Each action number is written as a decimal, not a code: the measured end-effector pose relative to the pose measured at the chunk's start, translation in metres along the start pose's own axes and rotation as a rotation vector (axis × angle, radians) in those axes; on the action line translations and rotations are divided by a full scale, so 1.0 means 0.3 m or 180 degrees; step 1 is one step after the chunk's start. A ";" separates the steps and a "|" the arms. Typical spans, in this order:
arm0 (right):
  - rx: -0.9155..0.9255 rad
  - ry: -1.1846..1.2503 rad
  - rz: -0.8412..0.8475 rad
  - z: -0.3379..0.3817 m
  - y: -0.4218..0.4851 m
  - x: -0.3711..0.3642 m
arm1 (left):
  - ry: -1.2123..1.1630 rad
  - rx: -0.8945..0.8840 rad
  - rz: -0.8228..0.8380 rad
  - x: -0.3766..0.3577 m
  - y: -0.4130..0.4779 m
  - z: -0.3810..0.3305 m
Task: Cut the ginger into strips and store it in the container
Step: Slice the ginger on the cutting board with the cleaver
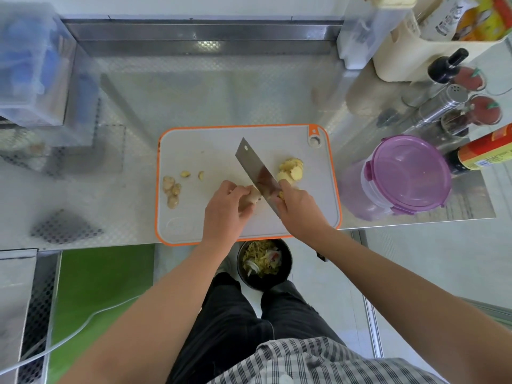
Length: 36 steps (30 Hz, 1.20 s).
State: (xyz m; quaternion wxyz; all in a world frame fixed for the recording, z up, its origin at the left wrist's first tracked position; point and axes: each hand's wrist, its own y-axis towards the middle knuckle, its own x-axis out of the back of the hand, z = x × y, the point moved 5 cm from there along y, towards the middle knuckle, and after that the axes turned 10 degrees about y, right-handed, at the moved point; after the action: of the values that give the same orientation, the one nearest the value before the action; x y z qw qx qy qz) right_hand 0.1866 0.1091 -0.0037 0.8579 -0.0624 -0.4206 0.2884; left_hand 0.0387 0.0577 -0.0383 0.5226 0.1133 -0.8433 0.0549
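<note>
While in right hand [300, 209], one knife [256, 167]

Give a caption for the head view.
Left hand holds ginger on the board; right hand slices it with a cleaver.

Steel counter [194, 92]: orange-rimmed cutting board [199, 151] at front edge, centre. Purple-lidded container [407, 173] just right of board. Far right: cream caddy [410, 58], dark bottle [446, 67], steel shaker [443, 102], red-labelled bottle [487, 152]. Clear plastic box [30, 65] far left.

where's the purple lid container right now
In the head view, the purple-lidded container stands on the steel counter just right of the cutting board, in front of the spice jars.
</note>
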 end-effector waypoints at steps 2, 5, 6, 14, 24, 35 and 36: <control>0.0049 -0.0022 -0.0066 0.017 -0.004 0.013 | -0.0021 0.0039 -0.0002 0.001 0.004 -0.001; 0.0084 -0.0306 -0.0018 0.043 -0.013 0.029 | -0.0014 0.0065 0.0013 -0.001 0.007 -0.002; 0.0056 -0.0427 0.0040 0.049 -0.015 0.029 | -0.0020 0.0075 0.0014 0.000 0.008 -0.002; -0.0097 -0.0822 0.0210 0.074 -0.037 0.029 | -0.0136 0.0244 0.0111 -0.004 0.013 0.006; -0.0052 -0.0879 0.0233 0.093 -0.044 0.047 | -0.0132 0.0344 0.0261 0.005 0.022 0.006; -0.0233 -0.1127 0.0323 0.093 -0.054 0.033 | -0.0139 0.0385 0.0294 0.006 0.025 0.002; -0.0239 -0.1114 0.0322 0.095 -0.049 0.028 | -0.0135 0.0379 0.0300 0.008 0.026 -0.001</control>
State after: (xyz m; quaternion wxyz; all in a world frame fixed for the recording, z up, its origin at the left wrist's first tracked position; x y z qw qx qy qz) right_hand 0.1755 0.0977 0.0253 0.7531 -0.0644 -0.5701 0.3218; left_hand 0.0360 0.0650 -0.0360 0.4938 0.1054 -0.8538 0.1272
